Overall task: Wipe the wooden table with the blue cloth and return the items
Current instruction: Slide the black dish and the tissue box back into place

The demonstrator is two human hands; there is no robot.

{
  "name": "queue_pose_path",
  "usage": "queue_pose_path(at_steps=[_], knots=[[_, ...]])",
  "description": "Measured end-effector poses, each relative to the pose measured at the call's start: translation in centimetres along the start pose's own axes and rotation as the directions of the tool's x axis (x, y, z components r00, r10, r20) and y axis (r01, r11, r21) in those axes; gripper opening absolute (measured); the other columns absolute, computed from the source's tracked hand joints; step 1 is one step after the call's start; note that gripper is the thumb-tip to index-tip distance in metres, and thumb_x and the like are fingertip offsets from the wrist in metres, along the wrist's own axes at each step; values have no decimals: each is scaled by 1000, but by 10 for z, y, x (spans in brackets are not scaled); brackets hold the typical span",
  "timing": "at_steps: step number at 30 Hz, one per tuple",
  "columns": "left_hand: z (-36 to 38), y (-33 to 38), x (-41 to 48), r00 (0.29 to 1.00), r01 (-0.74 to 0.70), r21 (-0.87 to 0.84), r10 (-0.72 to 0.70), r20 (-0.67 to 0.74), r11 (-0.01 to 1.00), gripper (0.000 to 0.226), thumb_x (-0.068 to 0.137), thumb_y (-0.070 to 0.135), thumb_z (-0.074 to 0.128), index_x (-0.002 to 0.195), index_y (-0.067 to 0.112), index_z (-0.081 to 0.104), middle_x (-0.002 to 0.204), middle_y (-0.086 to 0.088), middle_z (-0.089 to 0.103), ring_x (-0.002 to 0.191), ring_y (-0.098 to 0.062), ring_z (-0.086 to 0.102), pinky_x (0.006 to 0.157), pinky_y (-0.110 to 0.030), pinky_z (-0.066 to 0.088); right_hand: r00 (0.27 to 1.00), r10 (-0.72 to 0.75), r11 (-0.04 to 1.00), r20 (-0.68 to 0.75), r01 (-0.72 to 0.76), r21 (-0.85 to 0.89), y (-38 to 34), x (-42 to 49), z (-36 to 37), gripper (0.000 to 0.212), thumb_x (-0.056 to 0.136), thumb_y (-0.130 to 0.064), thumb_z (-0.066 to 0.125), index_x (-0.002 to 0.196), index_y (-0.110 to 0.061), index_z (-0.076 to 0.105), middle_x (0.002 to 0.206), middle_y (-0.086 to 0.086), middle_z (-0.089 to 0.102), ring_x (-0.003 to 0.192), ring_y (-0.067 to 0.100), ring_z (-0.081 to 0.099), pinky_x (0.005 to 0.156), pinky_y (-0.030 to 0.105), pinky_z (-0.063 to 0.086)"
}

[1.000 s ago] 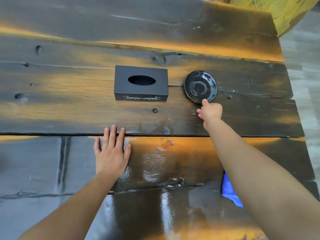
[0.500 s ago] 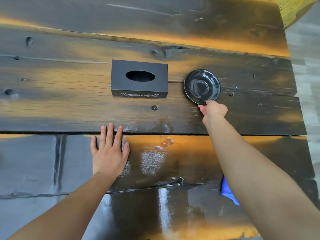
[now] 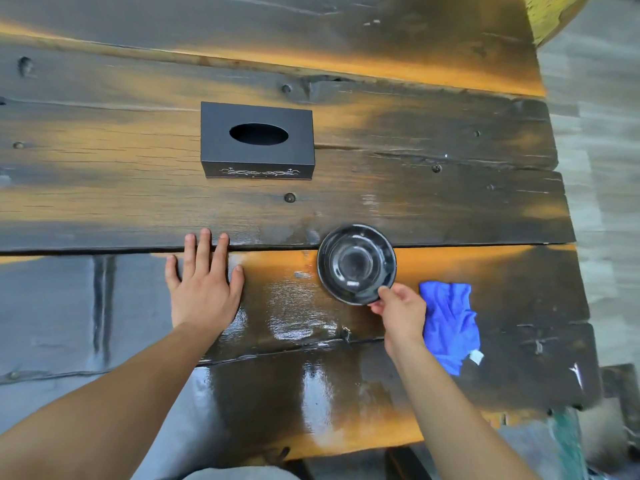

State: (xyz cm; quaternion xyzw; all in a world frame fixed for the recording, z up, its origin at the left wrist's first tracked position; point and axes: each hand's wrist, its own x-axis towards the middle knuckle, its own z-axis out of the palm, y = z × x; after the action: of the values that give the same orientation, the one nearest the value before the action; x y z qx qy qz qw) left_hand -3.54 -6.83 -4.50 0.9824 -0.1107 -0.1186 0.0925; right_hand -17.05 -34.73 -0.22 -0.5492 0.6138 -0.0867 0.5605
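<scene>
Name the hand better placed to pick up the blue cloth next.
Right. The right hand pinches the black saucer rim right beside the blue cloth; the left hand lies flat, farther off.

Glossy wet wooden table [image 3: 450, 209], matt box [image 3: 257, 140]

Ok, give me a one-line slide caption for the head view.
Right hand grips the black saucer by its rim beside the blue cloth; left hand flat on the wooden table.

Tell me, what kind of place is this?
Probably a cafe or home seating area; I can't be sure. There's a rustic plank table, a black tissue box and a saucer.
</scene>
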Motion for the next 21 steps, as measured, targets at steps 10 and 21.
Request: queue_pose_path(at_steps=[10, 21], knots=[[-1, 0, 0, 1000, -1, -19, 1, -11, 1000, 61, 104, 52, 24, 161, 31, 21, 172, -2, 15, 160, -22, 1, 126, -55, 4, 997, 74, 993, -1, -74, -89, 20, -9, -20, 12, 96, -5, 61, 97, 4, 69, 62, 0, 64, 50, 5, 60, 62, 24, 56], [-20, -27, -1, 998, 13, -412, -34, -45, 911, 64, 95, 47, 48, 153, 20, 40, 168, -3, 27, 159, -21, 11, 126, -48, 10, 916, -401, 790, -5, 344, -507, -36, -18, 4, 29, 90, -30, 66, 114, -13, 61, 91, 6, 65, 90, 15, 59, 78, 30, 40]])
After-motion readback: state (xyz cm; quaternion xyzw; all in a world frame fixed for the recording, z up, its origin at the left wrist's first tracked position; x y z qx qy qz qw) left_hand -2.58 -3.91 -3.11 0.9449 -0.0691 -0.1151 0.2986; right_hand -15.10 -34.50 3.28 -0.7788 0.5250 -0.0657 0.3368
